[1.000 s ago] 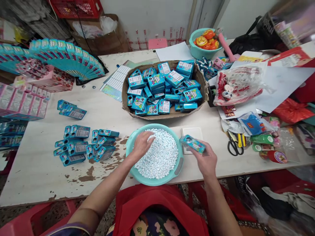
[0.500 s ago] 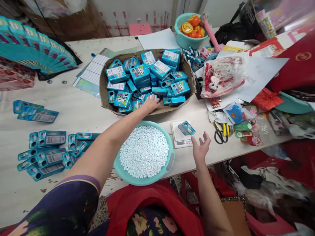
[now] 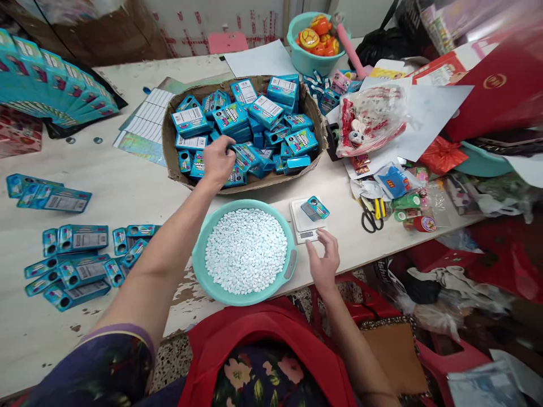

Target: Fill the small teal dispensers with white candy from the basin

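My left hand (image 3: 219, 162) is inside the cardboard box (image 3: 173, 169), its fingers curled over the end of a small blue carton (image 3: 247, 156); the fingertips are partly hidden. Several similar printed blue cartons (image 3: 231, 117) fill the box. Close to the front edge of a small white scale (image 3: 305, 229), my right hand (image 3: 324, 257) is open, thumb and fingers apart, with nothing in it. A blue carton with a clear lower part (image 3: 316, 208) lies tilted on the scale. Between my arms is a turquoise basin (image 3: 199, 265) holding small white pellets (image 3: 246, 251).
Blue cartons (image 3: 82, 237) lie in groups on the left of the table. Fanned blue packs (image 3: 55, 79) stand at the back left. To the right are scissors (image 3: 371, 220), plastic bags (image 3: 373, 118) and a turquoise bucket (image 3: 316, 61) of orange toys.
My left hand has moved left and farther back within the cardboard box, and a carton beside its fingers has shifted. My right hand has moved to the front of the scale. The view has shifted slightly.
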Action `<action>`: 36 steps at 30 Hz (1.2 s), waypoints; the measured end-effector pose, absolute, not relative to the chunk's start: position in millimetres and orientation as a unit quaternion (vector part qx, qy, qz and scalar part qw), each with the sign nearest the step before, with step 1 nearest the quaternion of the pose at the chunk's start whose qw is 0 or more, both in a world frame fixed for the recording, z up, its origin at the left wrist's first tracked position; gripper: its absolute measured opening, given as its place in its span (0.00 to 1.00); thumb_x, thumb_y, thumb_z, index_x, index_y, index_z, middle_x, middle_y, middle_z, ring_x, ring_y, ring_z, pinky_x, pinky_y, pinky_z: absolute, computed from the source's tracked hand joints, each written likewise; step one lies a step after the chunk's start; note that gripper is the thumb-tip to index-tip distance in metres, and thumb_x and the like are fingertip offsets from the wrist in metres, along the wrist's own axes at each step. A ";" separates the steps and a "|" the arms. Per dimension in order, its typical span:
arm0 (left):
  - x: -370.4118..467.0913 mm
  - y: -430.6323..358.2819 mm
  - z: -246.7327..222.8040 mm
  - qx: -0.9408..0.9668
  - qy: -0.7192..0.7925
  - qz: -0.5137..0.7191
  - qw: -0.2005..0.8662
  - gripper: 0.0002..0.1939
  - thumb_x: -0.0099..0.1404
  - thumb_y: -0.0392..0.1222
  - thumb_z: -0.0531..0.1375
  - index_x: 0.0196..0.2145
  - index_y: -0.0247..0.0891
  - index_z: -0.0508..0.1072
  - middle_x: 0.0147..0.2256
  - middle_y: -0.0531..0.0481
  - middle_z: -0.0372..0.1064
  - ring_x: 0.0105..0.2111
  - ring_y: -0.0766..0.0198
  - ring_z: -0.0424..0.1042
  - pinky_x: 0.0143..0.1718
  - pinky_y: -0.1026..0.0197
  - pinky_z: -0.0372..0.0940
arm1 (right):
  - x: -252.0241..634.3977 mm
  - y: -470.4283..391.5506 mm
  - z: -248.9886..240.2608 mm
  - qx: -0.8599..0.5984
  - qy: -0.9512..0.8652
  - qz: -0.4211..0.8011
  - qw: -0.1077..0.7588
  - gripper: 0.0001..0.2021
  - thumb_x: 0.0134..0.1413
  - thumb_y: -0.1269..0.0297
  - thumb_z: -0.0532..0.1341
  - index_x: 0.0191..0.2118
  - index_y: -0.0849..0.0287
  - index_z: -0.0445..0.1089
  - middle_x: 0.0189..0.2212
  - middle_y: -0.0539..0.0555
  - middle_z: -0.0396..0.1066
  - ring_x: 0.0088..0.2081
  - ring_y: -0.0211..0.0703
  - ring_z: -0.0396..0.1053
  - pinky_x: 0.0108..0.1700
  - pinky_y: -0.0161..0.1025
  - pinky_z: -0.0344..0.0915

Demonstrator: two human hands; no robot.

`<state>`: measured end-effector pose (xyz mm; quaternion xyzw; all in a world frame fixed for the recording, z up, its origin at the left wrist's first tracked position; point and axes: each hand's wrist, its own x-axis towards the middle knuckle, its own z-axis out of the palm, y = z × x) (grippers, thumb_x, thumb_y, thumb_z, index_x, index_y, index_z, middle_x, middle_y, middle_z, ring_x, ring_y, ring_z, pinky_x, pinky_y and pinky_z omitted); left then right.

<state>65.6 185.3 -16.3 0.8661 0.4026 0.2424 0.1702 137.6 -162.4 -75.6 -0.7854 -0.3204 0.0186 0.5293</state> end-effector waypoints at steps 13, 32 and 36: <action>-61.9 19.2 -82.6 0.761 0.489 0.183 0.386 0.21 0.58 0.47 0.60 0.49 0.39 0.69 0.54 0.39 0.64 0.57 0.46 0.58 0.56 0.46 0.54 | 99.2 -137.5 -42.5 -0.716 -0.408 0.254 0.506 0.19 0.46 0.60 0.68 0.45 0.55 0.68 0.42 0.55 0.71 0.44 0.48 0.71 0.47 0.45 0.69; -17.6 4.8 -88.1 0.233 0.469 0.192 0.830 0.12 0.46 0.43 0.65 0.26 0.36 0.68 0.24 0.55 0.65 0.20 0.70 0.64 0.19 0.67 0.59 | 99.2 -153.0 -29.2 -0.759 -0.400 0.214 0.467 0.14 0.48 0.62 0.65 0.41 0.55 0.66 0.38 0.53 0.67 0.41 0.46 0.67 0.44 0.43 0.66; -20.4 -3.4 -37.3 0.225 0.407 0.242 0.851 0.09 0.51 0.44 0.61 0.26 0.36 0.67 0.21 0.55 0.63 0.16 0.71 0.60 0.15 0.68 0.55 | 91.6 -147.7 -26.5 -0.765 -0.484 0.160 0.394 0.14 0.47 0.66 0.64 0.42 0.55 0.66 0.37 0.54 0.68 0.41 0.48 0.67 0.44 0.44 0.62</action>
